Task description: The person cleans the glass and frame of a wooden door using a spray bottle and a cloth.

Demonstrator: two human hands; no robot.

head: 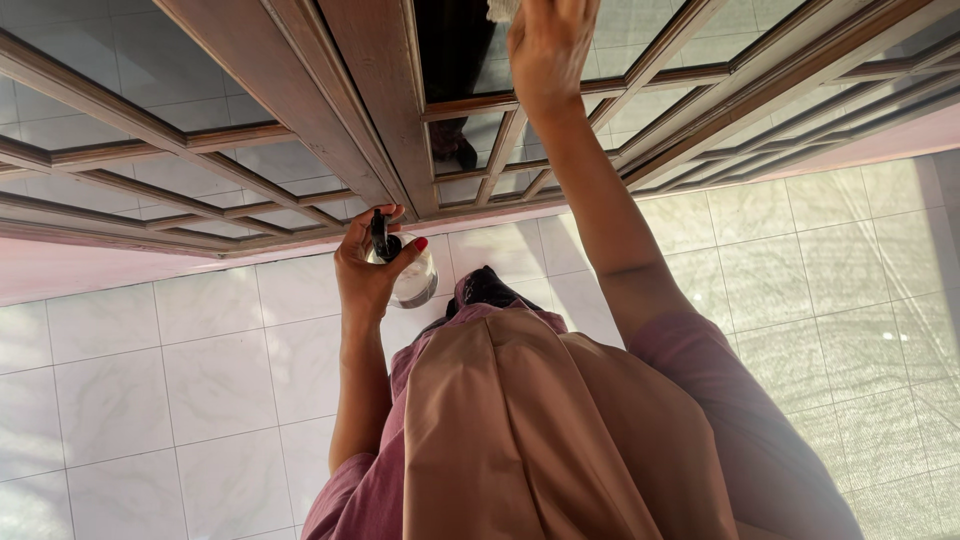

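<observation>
At the left, a wooden door frame (300, 90) holds glass panes (120, 80) above a white tiled floor (150, 380). The left hand (368, 265) has its fingers clamped on a clear spray bottle (412, 272) just below the frame. Further right, the right hand (545, 45) presses a white cloth (503, 10) flat against the glass, fingers together over it
</observation>
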